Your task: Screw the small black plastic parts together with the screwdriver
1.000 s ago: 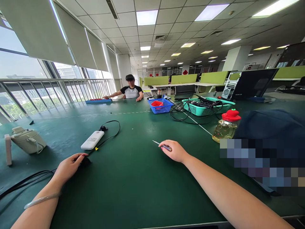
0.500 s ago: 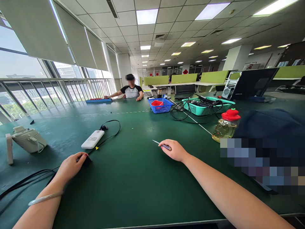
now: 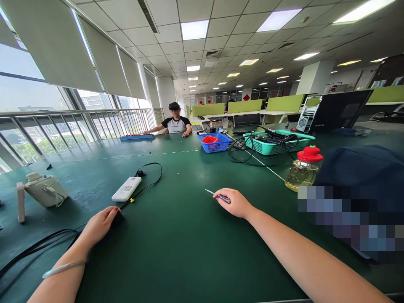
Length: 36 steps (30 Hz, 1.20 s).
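Note:
My right hand (image 3: 232,202) is closed around the handle of a screwdriver (image 3: 226,199). Its thin metal shaft points left and away from me, just above or on the green table. At the left, my left hand (image 3: 101,224) is closed over a small black block (image 3: 117,219) on the tabletop, mostly hidden under the fingers. A black cable (image 3: 63,232) runs by that hand. Just beyond it lies a white rectangular device (image 3: 126,189) with a printed label, a black plug (image 3: 140,173) at its far end and a small yellow tag (image 3: 131,200) near it.
A beige bottle (image 3: 46,190) lies at the left. Blue (image 3: 214,146) and teal (image 3: 265,147) baskets stand farther back, the teal one full of cables. To the right are a red-lidded jar (image 3: 301,172) and a dark cloth item (image 3: 362,168). A person (image 3: 176,122) sits across the table (image 3: 176,261).
The whole view has shifted slightly, so everything appears a little lower and farther right. Both hands keep their grips and nearly the same places on the table.

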Motion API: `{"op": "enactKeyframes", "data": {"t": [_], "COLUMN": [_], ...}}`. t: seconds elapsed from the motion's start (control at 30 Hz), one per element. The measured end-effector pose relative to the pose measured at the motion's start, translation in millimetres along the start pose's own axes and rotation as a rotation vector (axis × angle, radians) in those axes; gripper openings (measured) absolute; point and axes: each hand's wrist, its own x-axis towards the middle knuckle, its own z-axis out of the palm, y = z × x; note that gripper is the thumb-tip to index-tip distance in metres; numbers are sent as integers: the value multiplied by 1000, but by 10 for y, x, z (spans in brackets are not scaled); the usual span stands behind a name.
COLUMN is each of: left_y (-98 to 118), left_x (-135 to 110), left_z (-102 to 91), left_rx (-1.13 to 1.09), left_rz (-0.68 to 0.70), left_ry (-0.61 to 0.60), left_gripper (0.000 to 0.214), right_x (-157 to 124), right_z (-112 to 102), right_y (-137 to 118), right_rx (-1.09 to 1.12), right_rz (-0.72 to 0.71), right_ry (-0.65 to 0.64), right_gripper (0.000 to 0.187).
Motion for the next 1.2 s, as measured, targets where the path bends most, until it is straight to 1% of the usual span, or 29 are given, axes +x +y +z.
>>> {"op": "enactKeyframes", "data": {"t": [0.17,0.47,0.83,1.0,1.2], "left_y": [-5,-18,131,102,69], "left_x": [1,-2,-65,-44,-25], "left_z": [-9,-69,-97,-90,-84], "left_rx": [15,52,66,70,83], "left_rz": [8,-30,-28,-48,-67], "left_ry": [-11,54,16,-15,32], "left_gripper": [55,49,54,56,56], "right_x": [-1,3,-1,-5,-5], "right_z": [4,-1,-9,-3,-7], "right_y": [4,-6,-7,4,-3], "right_rx": [-7,-2,-11,-15,-12], "right_rz": [4,10,5,8,-7], "right_ry": [-6,-14,-15,-15,-3], "right_gripper": [21,20,20,20,20]}}
